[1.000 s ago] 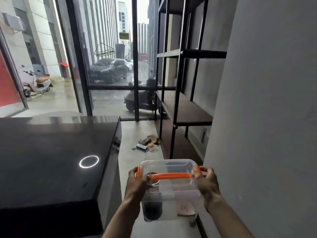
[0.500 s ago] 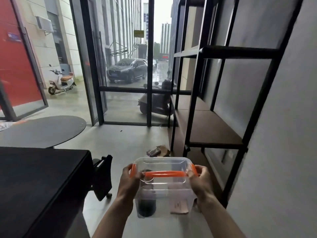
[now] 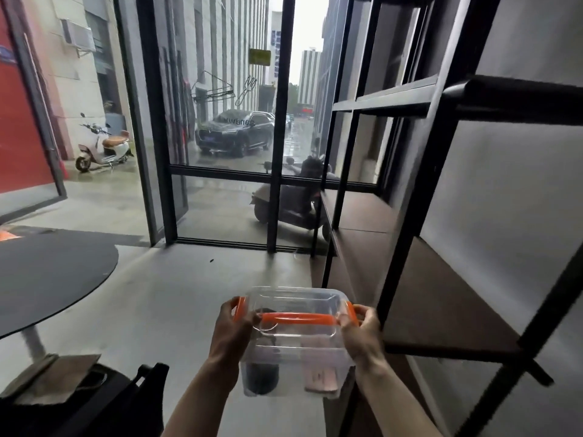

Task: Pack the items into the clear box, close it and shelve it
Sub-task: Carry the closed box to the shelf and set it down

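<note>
I carry the clear box (image 3: 296, 357) in front of me, low in the head view, lid on, its orange handle (image 3: 298, 318) lying flat across the top. My left hand (image 3: 232, 329) grips its left side and my right hand (image 3: 362, 334) grips its right side, each by an orange latch. Through the walls I see a dark round item (image 3: 262, 378) at the left and a pinkish flat item (image 3: 321, 378) at the right. The black-framed shelf unit (image 3: 407, 234) with brown boards stands just to my right, its lower board (image 3: 441, 298) level with the box.
A round black table (image 3: 47, 275) stands at the left, with a dark chair (image 3: 120, 402) and brown paper (image 3: 53, 376) below it. Ahead are a grey floor, a glass wall with black frames (image 3: 277, 184) and a parked scooter outside. A grey wall lies behind the shelf.
I have walked forward with the box held the same way. The black counter has dropped out of view at the left, and the shelf unit is much closer on my right.
</note>
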Demonstrator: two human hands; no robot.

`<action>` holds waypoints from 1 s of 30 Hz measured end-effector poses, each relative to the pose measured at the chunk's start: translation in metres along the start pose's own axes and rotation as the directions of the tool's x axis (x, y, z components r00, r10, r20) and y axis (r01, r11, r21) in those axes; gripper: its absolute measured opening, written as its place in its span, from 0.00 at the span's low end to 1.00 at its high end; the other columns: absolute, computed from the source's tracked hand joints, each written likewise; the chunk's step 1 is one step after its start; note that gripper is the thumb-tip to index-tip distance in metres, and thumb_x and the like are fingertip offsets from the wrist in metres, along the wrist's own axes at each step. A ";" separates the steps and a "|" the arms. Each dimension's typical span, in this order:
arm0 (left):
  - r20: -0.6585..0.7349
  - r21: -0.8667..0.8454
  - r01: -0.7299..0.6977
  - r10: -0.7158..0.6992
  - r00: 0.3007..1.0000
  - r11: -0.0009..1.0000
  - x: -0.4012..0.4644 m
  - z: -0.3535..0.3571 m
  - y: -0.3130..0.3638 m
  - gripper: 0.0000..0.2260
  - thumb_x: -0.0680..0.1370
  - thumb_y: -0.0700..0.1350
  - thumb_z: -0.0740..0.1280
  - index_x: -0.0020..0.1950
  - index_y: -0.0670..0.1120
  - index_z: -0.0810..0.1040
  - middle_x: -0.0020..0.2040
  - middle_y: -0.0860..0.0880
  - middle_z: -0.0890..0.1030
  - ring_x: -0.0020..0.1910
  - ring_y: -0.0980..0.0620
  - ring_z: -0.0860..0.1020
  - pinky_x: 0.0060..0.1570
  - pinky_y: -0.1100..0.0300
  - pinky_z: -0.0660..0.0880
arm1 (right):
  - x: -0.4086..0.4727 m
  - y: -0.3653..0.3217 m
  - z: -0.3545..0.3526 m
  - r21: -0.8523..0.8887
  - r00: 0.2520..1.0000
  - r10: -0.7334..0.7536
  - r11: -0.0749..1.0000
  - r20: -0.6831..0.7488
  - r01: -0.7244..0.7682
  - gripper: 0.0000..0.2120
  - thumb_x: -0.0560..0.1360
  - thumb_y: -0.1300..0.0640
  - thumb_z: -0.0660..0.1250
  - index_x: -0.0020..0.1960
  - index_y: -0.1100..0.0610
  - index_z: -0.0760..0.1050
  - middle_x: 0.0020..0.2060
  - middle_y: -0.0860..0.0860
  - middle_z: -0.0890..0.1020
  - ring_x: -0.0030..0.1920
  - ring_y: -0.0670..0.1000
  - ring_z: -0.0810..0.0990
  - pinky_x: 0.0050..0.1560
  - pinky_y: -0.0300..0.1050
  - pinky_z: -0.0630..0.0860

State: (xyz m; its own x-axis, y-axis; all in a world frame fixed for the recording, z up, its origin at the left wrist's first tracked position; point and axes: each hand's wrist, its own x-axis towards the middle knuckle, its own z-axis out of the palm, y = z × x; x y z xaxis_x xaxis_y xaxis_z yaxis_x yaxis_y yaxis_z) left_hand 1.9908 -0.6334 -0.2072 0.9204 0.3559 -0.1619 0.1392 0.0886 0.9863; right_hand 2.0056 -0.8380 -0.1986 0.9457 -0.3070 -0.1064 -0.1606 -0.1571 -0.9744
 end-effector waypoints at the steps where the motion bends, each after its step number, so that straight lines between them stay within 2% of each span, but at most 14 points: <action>1: -0.001 0.001 -0.004 0.004 1.000 1.000 0.024 0.007 0.006 0.23 0.79 0.45 0.69 0.73 0.47 0.68 0.56 0.47 0.78 0.47 0.48 0.78 0.44 0.52 0.76 | 0.028 -0.001 0.010 -0.022 1.000 -0.001 1.000 -0.015 0.001 0.25 0.66 0.30 0.66 0.54 0.44 0.71 0.49 0.50 0.82 0.49 0.54 0.83 0.51 0.59 0.83; 3: 0.001 0.006 -0.010 0.010 1.000 1.000 0.071 0.019 0.018 0.23 0.80 0.45 0.68 0.73 0.47 0.67 0.51 0.50 0.77 0.44 0.51 0.77 0.39 0.55 0.74 | 0.078 -0.006 0.031 -0.048 1.000 0.006 0.999 -0.030 -0.008 0.24 0.64 0.26 0.64 0.52 0.39 0.70 0.48 0.49 0.83 0.47 0.54 0.84 0.47 0.58 0.83; 4: 0.005 0.009 -0.009 0.009 1.000 1.000 0.095 0.025 0.022 0.23 0.80 0.45 0.68 0.74 0.47 0.67 0.54 0.48 0.77 0.45 0.49 0.77 0.40 0.55 0.74 | 0.096 -0.015 0.042 -0.026 1.000 0.010 1.000 -0.021 -0.011 0.22 0.68 0.29 0.65 0.54 0.40 0.69 0.50 0.50 0.83 0.48 0.54 0.84 0.46 0.56 0.83; 6: 0.014 0.024 0.002 -0.003 1.000 1.000 0.145 0.037 0.028 0.25 0.79 0.46 0.69 0.75 0.47 0.66 0.62 0.44 0.75 0.52 0.45 0.76 0.48 0.51 0.74 | 0.134 -0.032 0.063 0.052 1.000 0.022 0.998 0.014 -0.023 0.16 0.78 0.44 0.66 0.61 0.50 0.68 0.53 0.55 0.80 0.50 0.55 0.82 0.42 0.50 0.81; 7: 0.017 0.031 0.003 -0.004 1.000 1.000 0.171 0.043 0.030 0.26 0.79 0.46 0.70 0.75 0.47 0.66 0.64 0.44 0.74 0.54 0.44 0.74 0.50 0.50 0.73 | 0.158 -0.035 0.073 0.068 0.999 0.029 0.997 0.026 -0.031 0.15 0.80 0.50 0.65 0.62 0.54 0.67 0.53 0.56 0.79 0.50 0.56 0.81 0.41 0.48 0.79; 9: 0.020 0.030 0.004 -0.005 1.000 1.000 0.221 0.058 0.034 0.28 0.77 0.46 0.72 0.75 0.48 0.65 0.64 0.44 0.73 0.56 0.44 0.74 0.50 0.49 0.73 | 0.209 -0.037 0.093 0.073 0.999 0.032 0.997 0.038 -0.035 0.14 0.81 0.54 0.65 0.63 0.56 0.67 0.53 0.58 0.79 0.49 0.56 0.80 0.40 0.48 0.78; 12: 0.006 0.033 -0.004 0.004 1.000 0.999 0.298 0.084 0.042 0.29 0.77 0.46 0.71 0.76 0.48 0.64 0.63 0.44 0.73 0.55 0.45 0.73 0.51 0.49 0.74 | 0.290 -0.044 0.123 0.077 0.999 0.016 0.997 0.029 -0.018 0.14 0.80 0.54 0.66 0.62 0.56 0.68 0.54 0.58 0.80 0.49 0.56 0.81 0.46 0.53 0.81; 14: -0.006 0.049 0.012 -0.012 1.000 0.999 0.349 0.105 0.052 0.28 0.78 0.45 0.70 0.76 0.47 0.64 0.66 0.42 0.73 0.56 0.44 0.73 0.55 0.45 0.74 | 0.343 -0.053 0.140 0.078 0.999 0.020 0.997 0.047 -0.023 0.14 0.79 0.55 0.66 0.63 0.55 0.67 0.53 0.57 0.79 0.48 0.56 0.81 0.47 0.54 0.81; 17: -0.016 0.055 0.010 -0.009 1.000 0.998 0.426 0.136 0.070 0.27 0.79 0.46 0.69 0.76 0.47 0.65 0.65 0.42 0.73 0.56 0.44 0.73 0.58 0.42 0.74 | 0.429 -0.071 0.165 0.074 0.998 0.016 0.997 0.065 -0.021 0.16 0.79 0.56 0.67 0.64 0.55 0.68 0.55 0.58 0.79 0.51 0.58 0.81 0.55 0.60 0.81; 18: -0.019 0.059 0.010 -0.009 1.000 0.998 0.450 0.146 0.076 0.27 0.79 0.46 0.69 0.76 0.48 0.65 0.66 0.42 0.73 0.56 0.44 0.73 0.57 0.43 0.74 | 0.454 -0.076 0.173 0.070 0.998 0.011 0.997 0.064 -0.015 0.16 0.79 0.56 0.67 0.64 0.55 0.67 0.54 0.57 0.79 0.50 0.57 0.80 0.55 0.59 0.81; 22: -0.001 0.063 0.036 -0.036 0.999 0.997 0.536 0.184 0.093 0.26 0.79 0.48 0.69 0.74 0.50 0.66 0.63 0.43 0.75 0.57 0.42 0.75 0.57 0.43 0.77 | 0.542 -0.091 0.190 0.074 0.999 0.005 0.997 0.045 -0.008 0.14 0.80 0.57 0.66 0.63 0.55 0.67 0.50 0.54 0.78 0.46 0.52 0.79 0.41 0.48 0.78; 24: 0.024 0.065 0.036 -0.037 0.999 0.997 0.570 0.205 0.098 0.25 0.78 0.49 0.69 0.74 0.50 0.66 0.64 0.42 0.75 0.59 0.40 0.76 0.58 0.41 0.77 | 0.577 -0.096 0.194 0.085 1.000 0.009 0.996 0.022 -0.011 0.15 0.79 0.56 0.67 0.63 0.54 0.67 0.54 0.56 0.78 0.50 0.56 0.81 0.47 0.55 0.82; 26: 0.055 0.073 0.026 -0.030 0.998 0.997 0.605 0.231 0.101 0.24 0.78 0.47 0.70 0.73 0.50 0.68 0.63 0.42 0.76 0.59 0.41 0.76 0.56 0.44 0.77 | 0.612 -0.098 0.191 0.092 1.000 0.016 0.996 -0.013 -0.015 0.15 0.78 0.55 0.67 0.62 0.53 0.67 0.56 0.57 0.79 0.51 0.57 0.81 0.52 0.60 0.82; 30: 0.193 0.119 -0.006 -0.017 0.981 0.993 0.662 0.304 0.103 0.20 0.79 0.47 0.68 0.70 0.49 0.70 0.62 0.41 0.78 0.58 0.41 0.78 0.53 0.48 0.76 | 0.670 -0.089 0.162 0.100 0.989 0.055 0.994 -0.135 -0.042 0.13 0.80 0.56 0.65 0.61 0.52 0.66 0.53 0.55 0.79 0.47 0.53 0.81 0.40 0.48 0.81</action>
State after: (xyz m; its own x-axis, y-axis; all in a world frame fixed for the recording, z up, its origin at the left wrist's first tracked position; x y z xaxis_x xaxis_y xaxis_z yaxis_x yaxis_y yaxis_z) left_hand 2.7254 -0.6719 -0.2030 0.9711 0.1684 -0.1694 0.1760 -0.0251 0.9841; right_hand 2.6990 -0.8771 -0.2149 0.8886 -0.4393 -0.1321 -0.1709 -0.0497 -0.9840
